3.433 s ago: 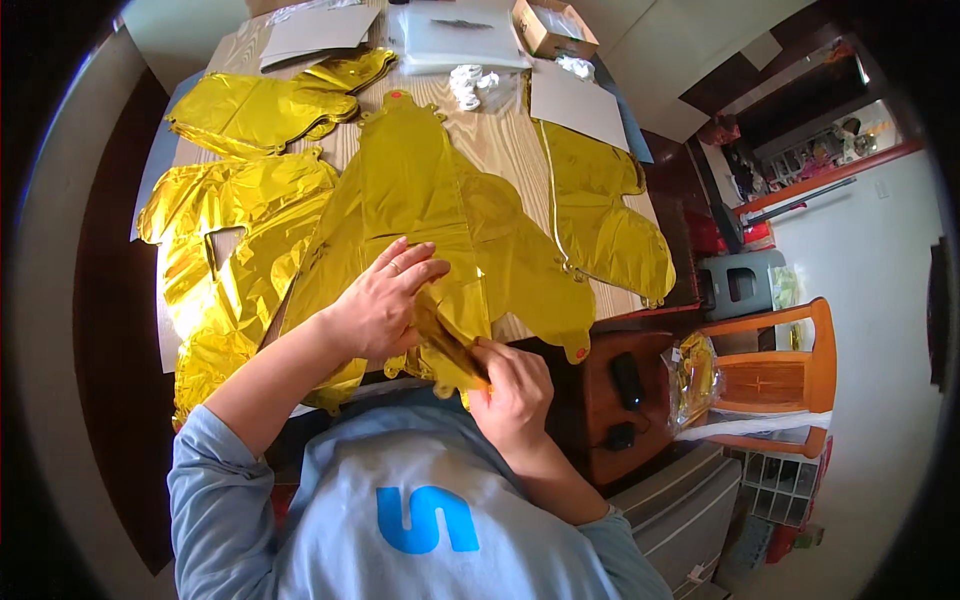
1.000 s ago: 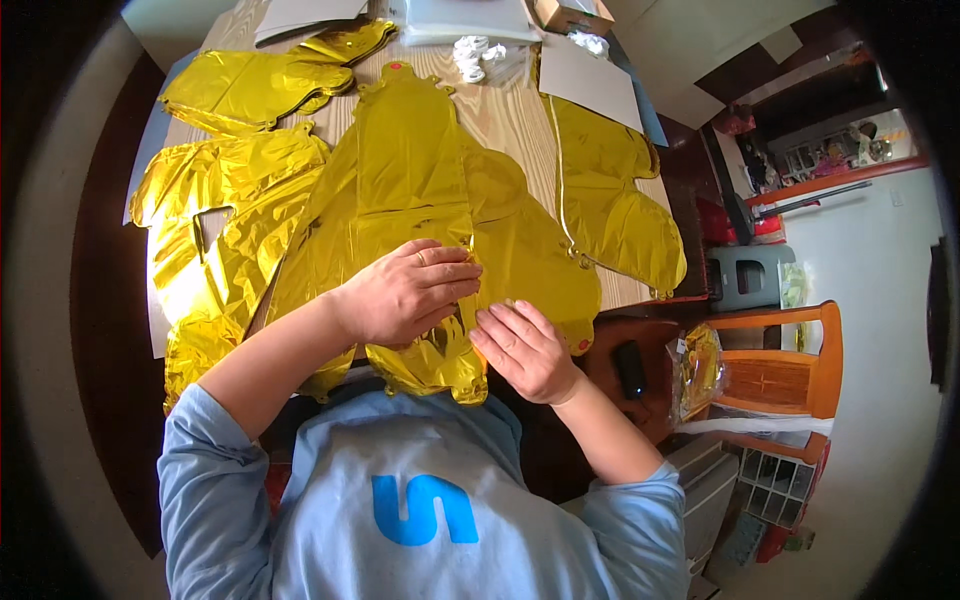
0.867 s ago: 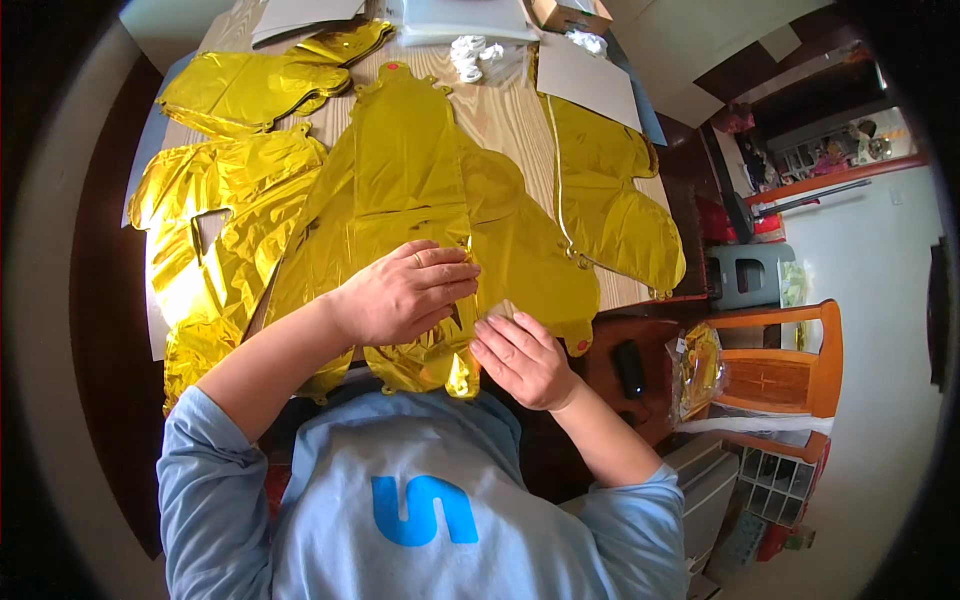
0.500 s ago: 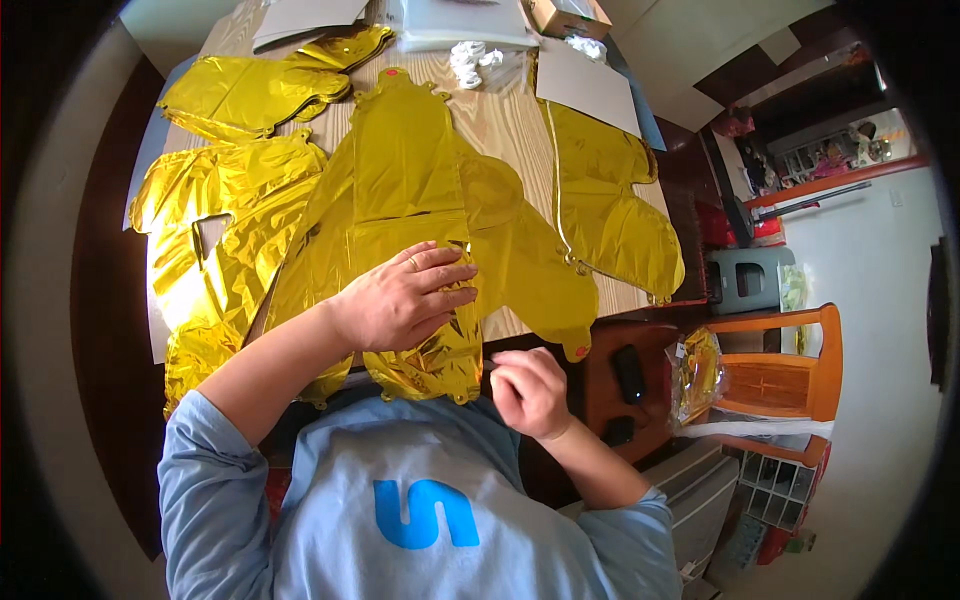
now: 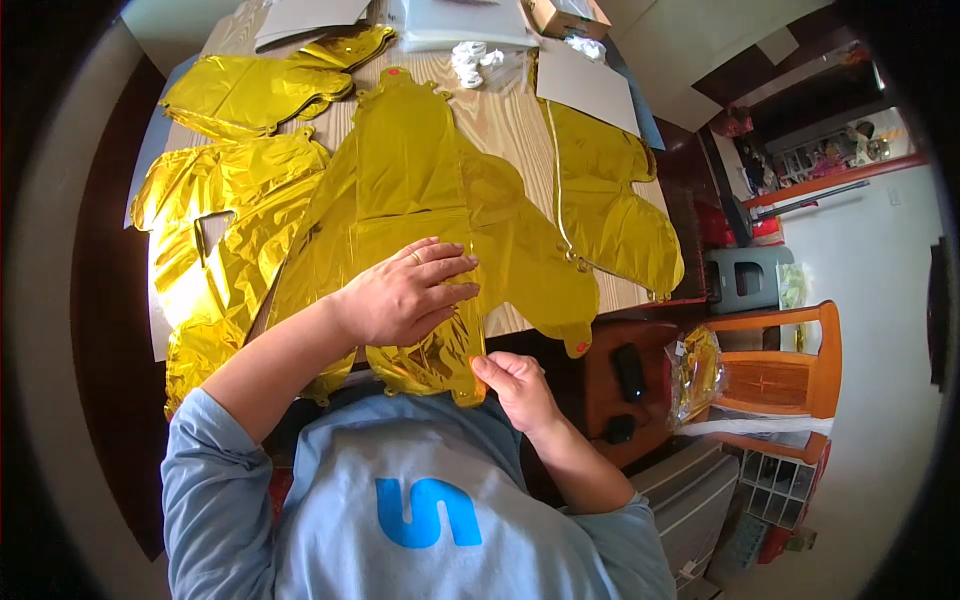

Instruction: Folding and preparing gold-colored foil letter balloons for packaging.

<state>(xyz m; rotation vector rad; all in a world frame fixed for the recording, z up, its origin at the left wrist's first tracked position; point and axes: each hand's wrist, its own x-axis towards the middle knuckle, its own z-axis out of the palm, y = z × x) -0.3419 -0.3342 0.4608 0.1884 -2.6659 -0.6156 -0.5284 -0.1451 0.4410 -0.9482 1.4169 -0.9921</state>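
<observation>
A flat, uninflated gold foil balloon [image 5: 410, 150] lies spread across the middle of the table, its lower end hanging over the near edge. My left hand [image 5: 405, 293] rests flat on that lower part, fingers stretched out side by side, a ring on one of them. At the balloon's lower right edge, my right hand [image 5: 518, 388] pinches the foil between thumb and bent fingers. More gold foil balloons [image 5: 225, 215] lie crumpled at the left, and another folded gold balloon [image 5: 615, 200] with a white cord [image 5: 556, 180] lies at the right.
Clear plastic sheets [image 5: 465, 25], crumpled white pieces [image 5: 470, 62], grey card [image 5: 590, 85] and a cardboard box [image 5: 570, 18] occupy the table's far side. Right of the table stands a wooden chair [image 5: 770, 385] with a bagged gold item [image 5: 698, 370]; a grey stool [image 5: 745, 280] stands beyond it.
My right hand has moved slightly left onto the balloon's lower edge and now pinches it, with the fingers turned toward the foil. My left hand has stayed nearly in place.
</observation>
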